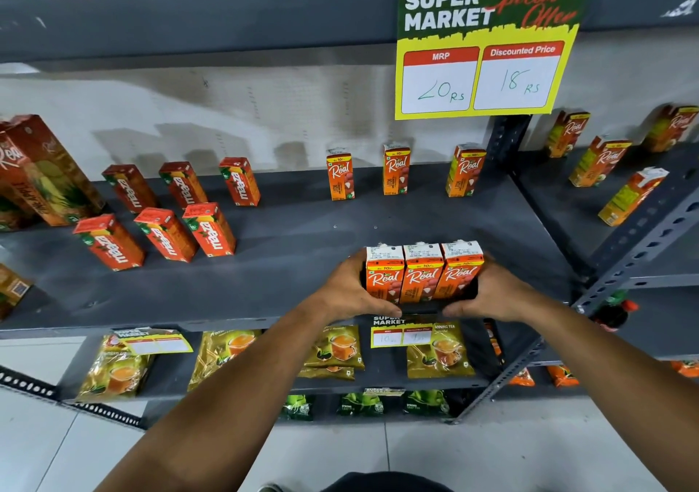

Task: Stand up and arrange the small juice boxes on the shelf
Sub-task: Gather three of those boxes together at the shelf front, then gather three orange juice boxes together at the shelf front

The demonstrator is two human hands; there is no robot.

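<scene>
Head view, looking forward and down at a grey shelf point(287, 249): we see both hands pressing inward on a row of three small Real juice boxes point(423, 276) that stand upright, side by side and touching, at the front edge of the shelf board. Our left hand point(350, 291) lies flat against the outer face of the leftmost box, thumb curled under the front; our right hand point(491, 295) mirrors it on the rightmost box, so the row is clamped between the two palms. Beyond the grip, toward the back wall, three more Real boxes point(396, 170) stand upright and well apart from one another. To the left of the grip, six Maaza boxes point(166, 211) stand in two rows of three, and farther left are tall Real cartons point(41, 174). Above and slightly right of the grip hangs a yellow price sign point(488, 49) reading 20 Rs and 18 Rs. Below the grip, tea packets point(336, 348) lie on the lower shelf. Right of the grip, on the neighbouring rack point(643, 227), further boxes stand tilted
</scene>
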